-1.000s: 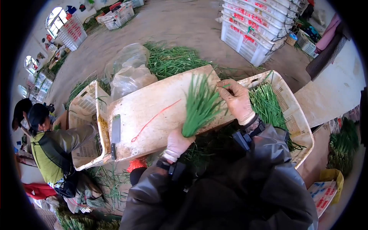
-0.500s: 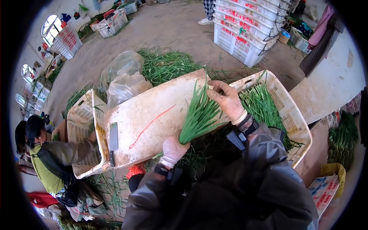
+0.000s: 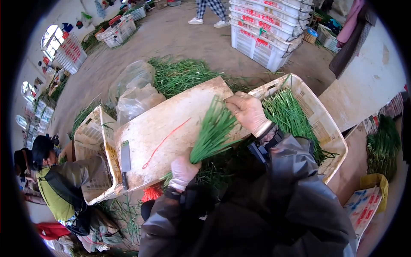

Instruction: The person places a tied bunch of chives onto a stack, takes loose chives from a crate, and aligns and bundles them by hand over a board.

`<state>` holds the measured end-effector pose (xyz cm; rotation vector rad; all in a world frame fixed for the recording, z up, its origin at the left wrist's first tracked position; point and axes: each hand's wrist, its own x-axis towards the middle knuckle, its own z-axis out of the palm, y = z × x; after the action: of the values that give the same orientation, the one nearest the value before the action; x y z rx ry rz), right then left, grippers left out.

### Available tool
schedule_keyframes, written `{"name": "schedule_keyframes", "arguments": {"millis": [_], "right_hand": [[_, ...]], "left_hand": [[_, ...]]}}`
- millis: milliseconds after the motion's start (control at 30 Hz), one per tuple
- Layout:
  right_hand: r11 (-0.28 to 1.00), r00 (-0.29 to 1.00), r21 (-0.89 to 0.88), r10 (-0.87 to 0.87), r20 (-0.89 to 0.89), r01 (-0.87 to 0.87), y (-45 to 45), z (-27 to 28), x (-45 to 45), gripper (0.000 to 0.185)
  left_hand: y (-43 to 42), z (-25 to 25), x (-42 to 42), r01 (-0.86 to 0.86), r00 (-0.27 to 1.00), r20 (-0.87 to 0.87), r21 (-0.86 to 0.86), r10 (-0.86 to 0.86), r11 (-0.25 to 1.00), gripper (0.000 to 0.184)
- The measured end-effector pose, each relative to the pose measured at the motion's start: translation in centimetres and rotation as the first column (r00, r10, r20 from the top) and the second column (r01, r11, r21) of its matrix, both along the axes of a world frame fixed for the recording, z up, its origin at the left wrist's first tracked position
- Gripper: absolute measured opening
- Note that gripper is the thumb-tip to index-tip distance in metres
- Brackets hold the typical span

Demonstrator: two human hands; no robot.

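My gloved left hand (image 3: 184, 172) is closed around the lower end of a bunch of chives (image 3: 215, 133), its green leaves fanning up and to the right over a pale board (image 3: 195, 100). Beside the leaf tips is my gloved right hand (image 3: 248, 112), fingers pinched together; whatever is between them is too small to make out. A red tie (image 3: 156, 148) lies loose on the board. Left of it, a knife (image 3: 125, 160) with a dark handle rests along the board's edge.
At the right stands a crate (image 3: 327, 122) holding chives (image 3: 289, 109); another crate (image 3: 92, 137) adjoins the board's left end. A plastic bag (image 3: 137, 100) and a leafy heap (image 3: 182, 77) lie beyond. Stacked crates (image 3: 261, 36) stand farther back. A co-worker (image 3: 58, 192) reaches into the left crate.
The bunch and both hands have shifted slightly left in view, and the leaves look blurred by motion. More of a passer-by's legs show at the top. The co-worker's head has turned.
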<state>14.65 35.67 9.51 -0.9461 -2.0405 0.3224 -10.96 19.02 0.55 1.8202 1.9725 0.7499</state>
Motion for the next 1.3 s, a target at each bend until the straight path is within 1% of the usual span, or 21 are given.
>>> {"name": "schedule_keyframes", "arguments": {"millis": [100,200,267,333,400,467,500,533,600,633,767,800,867,933,967,1000,1067,1100,1200,1233,1300], "right_hand": [[0.975,0.922,0.219,-0.058,0.384,-0.03,-0.1,0.5,1.1,0.013],[0.98,0.904,0.179,0.006,0.427,-0.091,-0.1,-0.2,1.4,0.014],[0.988,0.869,0.138,-0.007,0.494,-0.07,-0.3,0.0,1.7,0.015],[0.993,0.865,0.102,-0.003,0.502,-0.056,-0.8,0.9,1.3,0.015],[0.961,0.849,0.276,-0.168,0.502,0.027,1.4,-2.2,1.8,0.017],[0.983,0.894,0.101,-0.182,0.409,0.154,1.5,-1.7,2.2,0.019],[0.991,0.92,0.014,-0.127,0.371,0.132,1.5,-1.5,2.3,0.026],[0.984,0.913,-0.087,-0.109,0.394,0.155,1.3,-1.8,2.4,0.038],[0.939,0.807,-0.275,-0.005,0.591,0.207,0.3,-1.4,1.8,0.045],[0.916,0.754,-0.365,0.122,0.645,0.165,0.2,-1.7,1.3,0.057],[0.838,0.761,-0.539,0.406,0.507,-0.087,-2.4,-3.4,-1.8,0.073],[0.809,0.769,-0.57,0.455,0.449,-0.147,-3.0,-3.8,-2.8,0.079],[0.672,0.804,-0.691,0.551,0.224,-0.268,-4.0,-5.0,-4.5,0.089],[0.623,0.781,-0.698,0.607,0.147,-0.353,-4.8,-6.2,-6.0,0.099],[0.591,0.761,-0.714,0.636,0.127,-0.375,-5.1,-6.4,-6.6,0.112],[0.561,0.759,-0.723,0.646,0.078,-0.403,-5.4,-6.5,-7.1,0.114],[0.499,0.752,-0.734,0.659,-0.023,-0.46,-6.4,-6.0,-8.0,0.119],[0.496,0.765,-0.726,0.641,-0.062,-0.475,-6.5,-7.6,-8.6,0.125],[0.569,0.767,-0.641,0.639,-0.049,-0.515,-6.7,-9.7,-10.1,0.126],[0.531,0.768,-0.649,0.626,-0.133,-0.545,-7.2,-9.2,-10.2,0.127],[0.522,0.742,-0.604,0.645,-0.181,-0.602,-7.5,-8.2,-11.0,0.127]], "left_hand": [[-0.4,0.7,-1.7,-0.01,0.999,-0.046,0.031,0.012,0.999,0.045],[-0.9,1.8,-2.8,-0.036,0.999,0.001,0.019,0.036,0.999,0.04],[-1.3,2.5,-3.0,-0.059,0.997,0.043,-0.006,0.059,0.998,0.041],[-1.6,2.4,-3.3,-0.074,0.997,-0.005,0.004,0.074,0.997,0.042],[-1.8,2.3,-4.1,-0.097,0.995,0.003,0.016,0.097,0.995,0.042],[-1.9,2.4,-5.0,-0.118,0.991,0.067,0.034,0.116,0.992,0.043],[-1.9,3.2,-5.1,-0.152,0.984,0.097,0.028,0.149,0.988,0.038],[-1.9,3.5,-5.4,-0.185,0.972,0.151,0.038,0.177,0.982,0.037],[-1.7,3.7,-5.8,-0.243,0.94,0.259,0.05,0.222,0.969,0.035],[-1.2,3.4,-6.0,-0.243,0.907,0.373,0.086,0.195,0.966,0.031],[-0.5,4.0,-5.8,-0.3,0.649,0.725,-0.034,0.23,0.953,0.022],[-0.4,4.8,-5.4,-0.323,0.59,0.763,-0.074,0.262,0.943,0.023],[0.0,5.8,-4.7,-0.359,0.463,0.826,-0.155,0.32,0.92,0.024],[0.4,5.8,-4.1,-0.33,0.347,0.895,-0.165,0.282,0.929,0.023],[0.6,6.2,-3.6,-0.322,0.299,0.912,-0.182,0.282,0.929,0.023],[0.7,6.4,-3.4,-0.313,0.249,0.926,-0.199,0.283,0.929,0.023],[1.2,5.9,-3.6,-0.293,0.262,0.921,-0.208,0.287,0.933,0.022],[1.3,5.7,-3.5,-0.297,0.242,0.925,-0.216,0.292,0.93,0.022],[1.7,5.7,-2.6,-0.299,0.158,0.948,-0.221,0.277,0.928,0.022],[1.8,5.8,-2.3,-0.298,0.126,0.956,-0.219,0.265,0.929,0.022],[2.1,4.9,-2.6,-0.285,0.102,0.966,-0.201,0.238,0.937,0.023]]}}
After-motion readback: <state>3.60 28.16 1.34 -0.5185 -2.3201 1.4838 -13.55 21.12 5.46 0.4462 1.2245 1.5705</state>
